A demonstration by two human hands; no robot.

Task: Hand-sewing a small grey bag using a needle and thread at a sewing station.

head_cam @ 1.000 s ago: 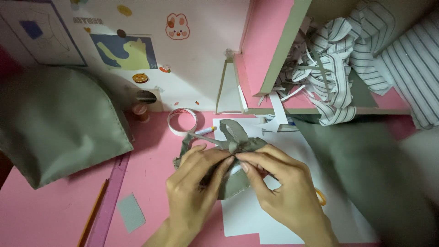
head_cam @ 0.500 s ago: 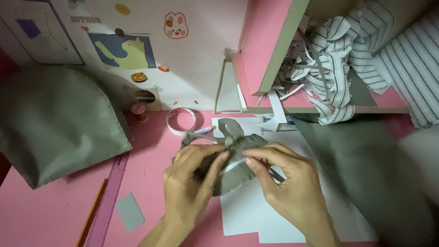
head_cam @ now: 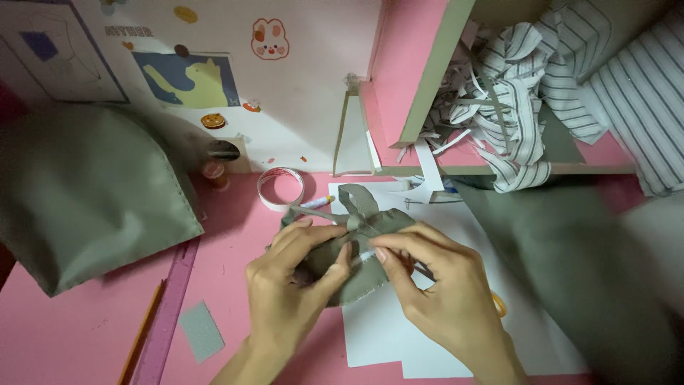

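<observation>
The left hand pinches the small olive fabric piece from its near side, thumb pressed on top, a firm grip. The right hand holds the same piece at its other edge, fingertips closed narrow on a thin pale stick-like tool whose kind I cannot tell. The step looks like shaping or tying the fabric's thin strap; the next move likely calls for a steady pinch while the strap is drawn snug. Under the grip lies white paper on the pink desk. Just beyond sits a tape roll; far left, a large olive cloth; beyond right, striped fabric in a pink box.
</observation>
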